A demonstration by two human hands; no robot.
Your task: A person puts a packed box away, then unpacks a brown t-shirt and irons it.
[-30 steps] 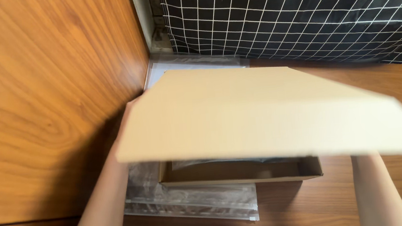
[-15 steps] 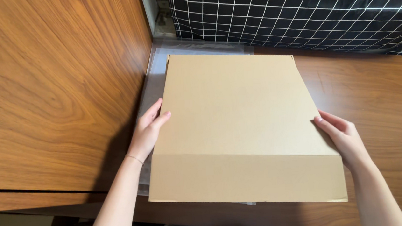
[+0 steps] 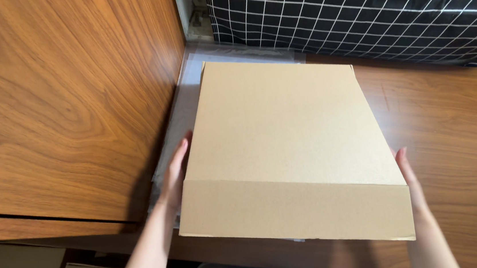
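On the desk (image 3: 451, 132), a closed cardboard box (image 3: 285, 141) held by both sides

Since a second ago its lid has come down flat; left hand (image 3: 174, 177) and right hand (image 3: 409, 179) lie open-fingered against the sides. Brown wooden desk, wood panel (image 3: 68, 97) to the left, black checked cloth (image 3: 365, 8) behind. Box plain tan, front flap folded down

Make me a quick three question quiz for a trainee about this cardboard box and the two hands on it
1. True or false: the flat cardboard box is closed.
2. Where is the left hand? A) on top of the lid B) against the box's left side C) off the box
3. What lies behind the box: a black cloth with a white ____ pattern.

Key: 1 true. 2 B; the right hand flanks the right side, above the wooden surface. 3 grid.
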